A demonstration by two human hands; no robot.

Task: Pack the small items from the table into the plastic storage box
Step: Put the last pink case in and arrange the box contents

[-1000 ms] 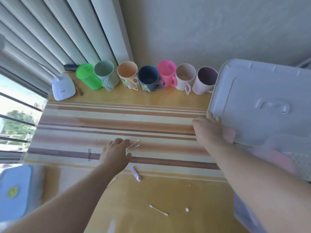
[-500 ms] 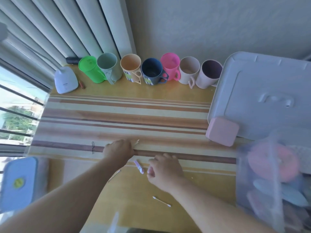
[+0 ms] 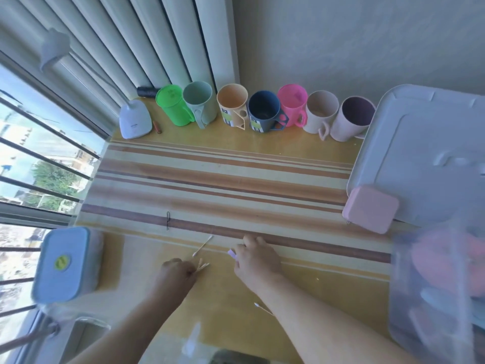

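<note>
Both forearms reach in from the bottom edge over the yellow wooden table (image 3: 262, 143), which bears a striped brown-and-cream mat (image 3: 210, 185).

Left hand (image 3: 176, 274): knuckles up, fingers curled, pinching a small bundle of thin wooden-stemmed cotton swabs (image 3: 202, 266) whose tips project to the right of the fingers.

Right hand (image 3: 256, 260): palm down at the near edge of the mat, fingers bent over a small lilac plastic piece (image 3: 232, 254) that shows at its left side. Whether the piece is truly gripped or only touched cannot be told.

Loose items: one white cotton swab (image 3: 202, 246) lies diagonally between the hands, slightly beyond them; another (image 3: 261, 308) lies beside the right forearm; a black hairpin (image 3: 168, 220) lies on the mat to the left.

The clear plastic storage box (image 3: 430, 298), blurred, stands at the near right with pink and pale contents. Behind it lies its white lid (image 3: 425, 143), with a square pink case (image 3: 370, 209) resting against the lid's near left corner.
</note>
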